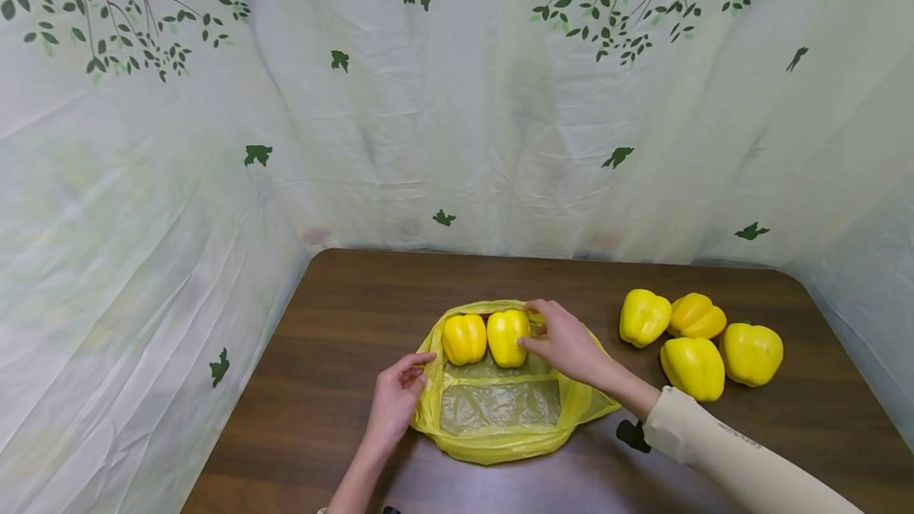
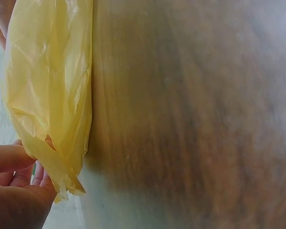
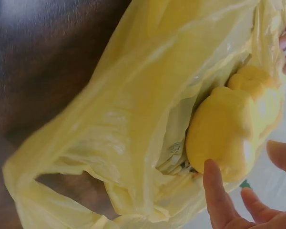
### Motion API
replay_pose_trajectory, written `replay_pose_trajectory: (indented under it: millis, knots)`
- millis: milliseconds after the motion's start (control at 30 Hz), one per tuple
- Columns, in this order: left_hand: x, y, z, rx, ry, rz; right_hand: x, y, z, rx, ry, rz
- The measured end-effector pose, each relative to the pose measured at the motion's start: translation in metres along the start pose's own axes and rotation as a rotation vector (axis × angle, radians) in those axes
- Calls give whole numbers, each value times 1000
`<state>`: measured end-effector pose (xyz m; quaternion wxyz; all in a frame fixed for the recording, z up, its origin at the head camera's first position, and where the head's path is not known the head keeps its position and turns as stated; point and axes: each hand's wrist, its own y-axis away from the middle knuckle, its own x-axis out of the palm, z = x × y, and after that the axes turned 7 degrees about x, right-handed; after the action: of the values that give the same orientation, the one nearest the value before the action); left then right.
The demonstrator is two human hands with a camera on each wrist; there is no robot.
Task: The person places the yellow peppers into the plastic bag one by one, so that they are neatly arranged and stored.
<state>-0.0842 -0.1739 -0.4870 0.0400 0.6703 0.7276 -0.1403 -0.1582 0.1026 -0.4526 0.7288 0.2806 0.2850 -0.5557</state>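
Observation:
A yellow plastic bag [image 1: 500, 444] lies with its mouth open on the table. Two yellow bell peppers sit side by side at its far end, a left pepper [image 1: 463, 339] and a right pepper [image 1: 508, 337]. My left hand [image 1: 393, 399] pinches the bag's left edge; the left wrist view has its thumb and fingers on the gathered plastic [image 2: 55, 157]. Beside the right pepper is my right hand [image 1: 571, 343], its fingers spread. In the right wrist view one fingertip [image 3: 212, 167] is right at the pepper [image 3: 221, 131] and the others stand off it.
Several more yellow peppers [image 1: 691, 369] are grouped on the right of the brown wooden table [image 1: 343, 300]. A small black object [image 1: 632, 435] shows by the right sleeve [image 1: 714, 439]. A pale leaf-printed curtain [image 1: 485, 141] hangs behind the table.

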Motion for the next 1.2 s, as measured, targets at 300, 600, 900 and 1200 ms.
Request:
replay_pose_trajectory:
  millis: [300,600,900,1200]
  knots:
    - [0,1,-13,-2,-24,17,3,15,-9,-17,-52,-34]
    - [3,-4,24,2,-2,-11,7,31,-17,-20,-38,-65]
    - [5,-4,25,32,6,-23,4,46,-26,-27,-76,-124]
    - [4,-4,25,9,3,-25,-2,62,-36,-65,-84,-214]
